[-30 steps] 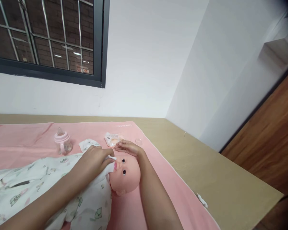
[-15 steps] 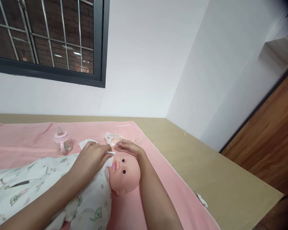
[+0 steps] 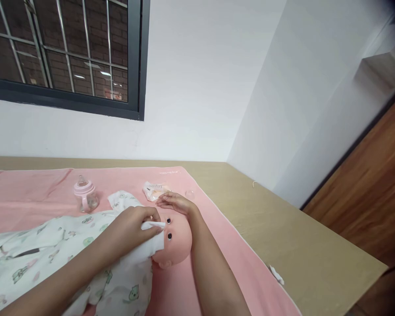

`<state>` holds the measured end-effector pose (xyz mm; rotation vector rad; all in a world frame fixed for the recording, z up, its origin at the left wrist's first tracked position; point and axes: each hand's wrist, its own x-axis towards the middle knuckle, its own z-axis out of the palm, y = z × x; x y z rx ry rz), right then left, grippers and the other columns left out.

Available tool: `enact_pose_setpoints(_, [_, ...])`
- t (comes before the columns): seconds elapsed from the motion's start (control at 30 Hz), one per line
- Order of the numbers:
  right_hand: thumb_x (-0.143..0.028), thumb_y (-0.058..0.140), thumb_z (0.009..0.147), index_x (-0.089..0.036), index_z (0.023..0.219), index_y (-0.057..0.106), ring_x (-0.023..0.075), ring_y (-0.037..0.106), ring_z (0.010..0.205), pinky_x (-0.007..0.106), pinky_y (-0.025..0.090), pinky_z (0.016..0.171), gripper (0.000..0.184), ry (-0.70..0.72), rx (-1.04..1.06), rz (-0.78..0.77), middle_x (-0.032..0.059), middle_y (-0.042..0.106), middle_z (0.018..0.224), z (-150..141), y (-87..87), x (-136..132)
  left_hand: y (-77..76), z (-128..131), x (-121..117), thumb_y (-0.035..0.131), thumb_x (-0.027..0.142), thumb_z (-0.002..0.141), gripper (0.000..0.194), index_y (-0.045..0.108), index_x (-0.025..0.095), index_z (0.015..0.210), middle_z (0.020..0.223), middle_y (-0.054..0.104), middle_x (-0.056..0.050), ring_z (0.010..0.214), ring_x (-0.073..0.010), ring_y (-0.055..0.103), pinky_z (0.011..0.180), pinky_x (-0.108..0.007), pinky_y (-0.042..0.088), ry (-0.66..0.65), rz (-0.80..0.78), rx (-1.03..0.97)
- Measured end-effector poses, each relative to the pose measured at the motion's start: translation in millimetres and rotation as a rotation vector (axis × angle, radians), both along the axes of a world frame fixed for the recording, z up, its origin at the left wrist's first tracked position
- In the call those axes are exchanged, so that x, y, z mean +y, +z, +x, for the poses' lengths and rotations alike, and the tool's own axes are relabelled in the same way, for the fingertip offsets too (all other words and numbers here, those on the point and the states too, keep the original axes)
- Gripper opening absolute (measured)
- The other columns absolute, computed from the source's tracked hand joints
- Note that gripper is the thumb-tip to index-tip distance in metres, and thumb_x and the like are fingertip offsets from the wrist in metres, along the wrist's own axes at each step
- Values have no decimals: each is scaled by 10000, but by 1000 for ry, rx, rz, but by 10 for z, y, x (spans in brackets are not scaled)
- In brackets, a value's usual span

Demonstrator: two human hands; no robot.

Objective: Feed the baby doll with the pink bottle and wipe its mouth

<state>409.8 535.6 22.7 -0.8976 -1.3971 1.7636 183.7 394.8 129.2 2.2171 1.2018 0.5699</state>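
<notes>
A baby doll (image 3: 180, 239) lies on its back, its bald head toward the right, its body under a white printed cloth (image 3: 133, 292). My left hand (image 3: 134, 226) pinches a white tissue or wipe (image 3: 155, 245) between thumb and fingers, laid across the doll's lower face; the mouth and nose are covered, the eyes show. My right hand (image 3: 175, 202) rests along the far side of the head, fingers stretched out, the forearm curving around the crown. Just beyond its fingertips is a small clear packet with print (image 3: 152, 191).
A baby bottle with a pink collar and handle (image 3: 86, 195) stands on the pink mat (image 3: 220, 259) at the left. A small clear cap-like piece (image 3: 190, 193) lies behind my right wrist. A crumpled white scrap (image 3: 277, 275) sits at the mat's right edge, on the tan tabletop (image 3: 303, 245).
My left hand has moved right and toward me, drawing the white tissue over the doll's mouth and nose. A printed cloth corner behind it is more exposed. My right hand stays put.
</notes>
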Motion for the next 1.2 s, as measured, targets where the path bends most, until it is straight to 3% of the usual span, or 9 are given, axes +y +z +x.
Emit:
enact_pose_setpoints(0.4, [-400,834,635,-127,947,663,183,672,945,378,433,1034,449,-3,13,-5,96,710,972,-14,13,-9,-24,46,6,466,351,855,223,616,217,759,734,661,-1,711,-201,583,627,-290,354,84,106,59])
enact_pose_setpoints(0.6, [-392,832,641,-125,945,658,179,668,949,385,426,1042,441,5,18,2,97,706,981,-10,13,-7,-65,50,16,414,371,899,275,630,215,835,725,645,-31,744,-233,579,629,-298,348,127,158,137])
enact_pose_setpoints(0.73, [-396,819,661,-128,955,643,187,663,982,390,419,1050,435,10,11,4,104,702,999,-7,13,-8,2,8,15,432,375,895,263,642,219,877,753,653,-18,729,-219,575,627,-291,346,152,142,106])
enact_pose_setpoints(0.9, [-383,830,646,-134,935,627,199,670,981,400,421,1048,433,-4,22,4,98,705,978,-6,1,-1,137,-77,-6,514,387,847,217,655,227,809,780,646,18,709,-176,542,632,-258,358,39,37,-46])
enact_pose_setpoints(1.03, [-398,818,659,-131,946,639,196,672,972,396,428,1042,431,-9,4,0,105,707,990,-2,-9,4,118,-98,-30,512,358,826,196,599,215,725,690,549,27,628,-151,470,552,-245,285,-69,-24,71])
enact_pose_setpoints(1.13, [-394,812,669,-128,964,639,197,674,973,397,431,1040,433,-10,6,6,112,709,996,1,-18,9,68,-95,-47,490,354,827,241,469,196,647,599,372,35,547,-126,346,503,-258,192,-87,-20,162])
enact_pose_setpoints(1.2, [-393,811,673,-130,968,639,200,674,979,398,432,1039,432,-13,7,9,113,708,999,1,-23,12,52,-104,-51,479,363,834,266,424,192,638,603,360,35,545,-123,337,498,-261,184,-71,-5,170])
